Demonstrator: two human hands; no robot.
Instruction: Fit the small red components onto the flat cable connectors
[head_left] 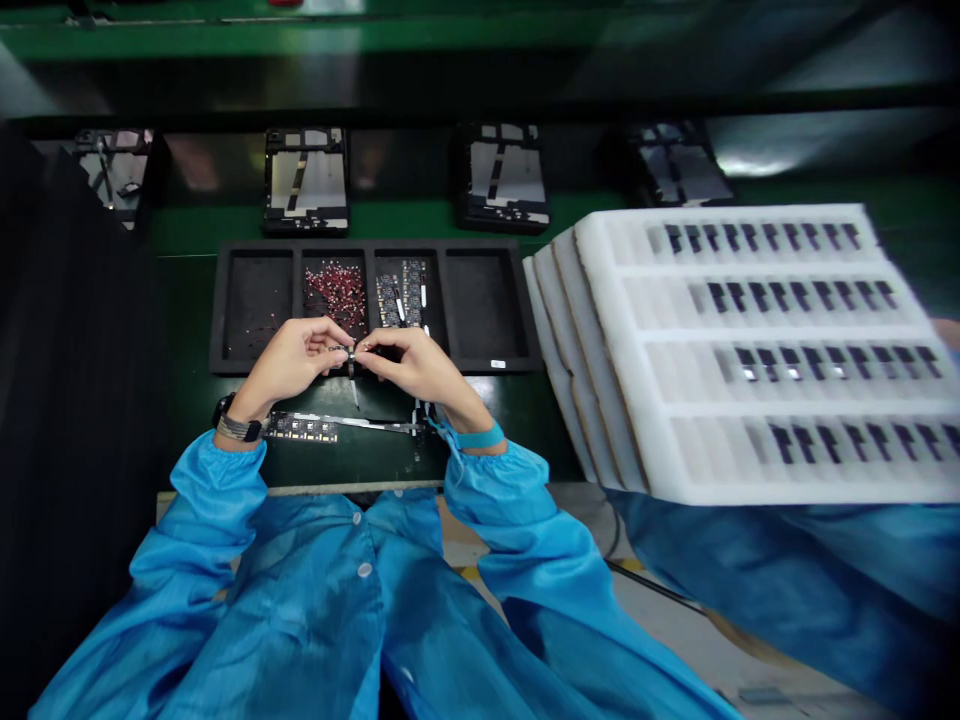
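Two hands, one part: small dark part pinched over the near rim of the black tray, thin strip hanging below it. Fingertips of left hand and right hand are together, clamped on it from both sides. Wristwatch on left wrist, blue wrist strap on right. Tray has four compartments: second from left holds loose reddish bits, third holds small circuit boards. Long flex strip with board lies on green mat just below the hands. Right side: stacked white foam trays with rows of dark parts, over a blue sleeve. Farther out: three black fixtures.
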